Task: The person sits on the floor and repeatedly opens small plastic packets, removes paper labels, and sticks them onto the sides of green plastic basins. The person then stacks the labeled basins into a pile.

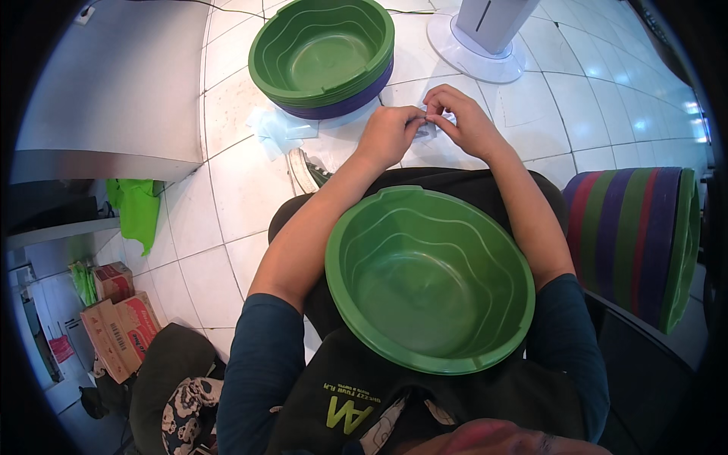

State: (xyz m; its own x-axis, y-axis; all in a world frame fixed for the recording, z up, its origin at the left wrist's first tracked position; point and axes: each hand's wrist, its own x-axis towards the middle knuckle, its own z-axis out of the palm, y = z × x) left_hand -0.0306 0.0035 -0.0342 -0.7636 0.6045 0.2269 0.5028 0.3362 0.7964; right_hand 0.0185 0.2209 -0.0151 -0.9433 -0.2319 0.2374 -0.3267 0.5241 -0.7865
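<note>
Out beyond my knees, my left hand (391, 132) and my right hand (467, 120) meet with thumbs and fingertips pinched together. A small, thin translucent piece (424, 132), perhaps film or a label, shows at the fingertips; its exact kind is too small to tell. A round green plastic basin (421, 296) rests on my lap between my forearms, its inside facing up. Ahead on the floor stands a stack of basins (324, 62), green on top and purple below. Pale bluish scraps of sheet (278, 129) lie beside that stack.
On the right, a stack of purple, red and green basins (620, 244) lies on its side. A white pedestal base (478, 51) stands on the tiled floor (190, 284). Cardboard boxes (122, 330) and a bright green cloth or bag (138, 213) are at left.
</note>
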